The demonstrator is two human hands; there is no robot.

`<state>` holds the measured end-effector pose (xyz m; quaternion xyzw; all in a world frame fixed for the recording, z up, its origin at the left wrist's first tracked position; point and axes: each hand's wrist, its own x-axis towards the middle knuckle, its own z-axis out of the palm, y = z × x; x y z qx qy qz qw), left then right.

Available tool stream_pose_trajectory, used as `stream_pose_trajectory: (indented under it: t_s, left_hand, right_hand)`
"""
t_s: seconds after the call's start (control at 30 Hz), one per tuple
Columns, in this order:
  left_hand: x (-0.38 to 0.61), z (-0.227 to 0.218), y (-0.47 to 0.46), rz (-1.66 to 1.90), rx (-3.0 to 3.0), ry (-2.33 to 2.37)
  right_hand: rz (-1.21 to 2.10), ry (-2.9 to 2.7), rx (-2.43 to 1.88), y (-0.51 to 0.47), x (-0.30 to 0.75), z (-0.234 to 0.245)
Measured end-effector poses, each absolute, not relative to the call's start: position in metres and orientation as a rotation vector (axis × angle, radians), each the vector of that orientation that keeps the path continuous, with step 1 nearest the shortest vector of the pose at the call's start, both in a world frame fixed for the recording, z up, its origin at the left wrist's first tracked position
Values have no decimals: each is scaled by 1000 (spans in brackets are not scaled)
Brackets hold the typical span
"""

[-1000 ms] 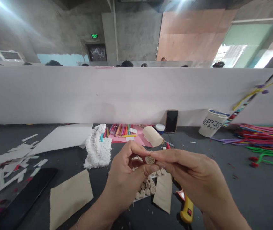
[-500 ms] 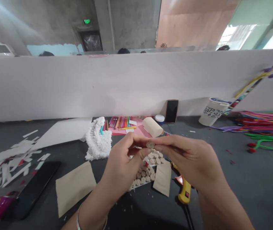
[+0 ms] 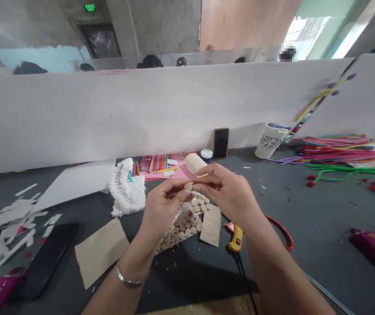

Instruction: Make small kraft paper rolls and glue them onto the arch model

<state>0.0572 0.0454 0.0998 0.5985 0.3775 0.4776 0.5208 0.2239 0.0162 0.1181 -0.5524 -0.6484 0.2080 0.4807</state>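
Observation:
Between the fingertips of both hands is a small beige paper roll [image 3: 188,186], its spiral end facing me. My left hand [image 3: 161,208] pinches it from the left, and my right hand [image 3: 228,192] grips its other side. Below the hands lies a white piece covered with similar beige rolls [image 3: 182,229], partly hidden by my left hand. A second cluster of rolls [image 3: 200,202] sits just behind it. One brown paper sheet [image 3: 211,225] lies right of the rolls, and a larger brown paper sheet [image 3: 102,251] lies to the left.
A yellow-handled glue gun [image 3: 236,239] with a black cord lies near my right forearm. White textured model [image 3: 127,190], crayons [image 3: 156,163], paper roll [image 3: 194,163], upright phone [image 3: 221,143] and cup [image 3: 270,141] stand farther back. White scraps [image 3: 13,227] and a black phone [image 3: 51,258] are left.
The view has swung right and slightly down, so the scene shifts left. Both hands still hold the small roll between their fingertips. More of the roll-covered piece now shows.

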Motion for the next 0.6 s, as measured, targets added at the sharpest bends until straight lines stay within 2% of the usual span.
stream_pose_trajectory:
  t_s: [0.13, 0.33, 0.43, 0.6]
  left_hand:
    - [57, 97, 46, 1076, 1141, 862]
    - [48, 89, 28, 964, 878, 869]
    - [47, 81, 12, 903, 794, 880]
    - [43, 65, -15, 764, 711, 971]
  right_hand:
    - [572, -1570, -1306, 21, 234, 117]
    - [282, -1825, -1263, -3, 249, 121]
    - [336, -1917, -1296, -32, 249, 97]
    - [478, -1835, -1619, -91, 259, 37]
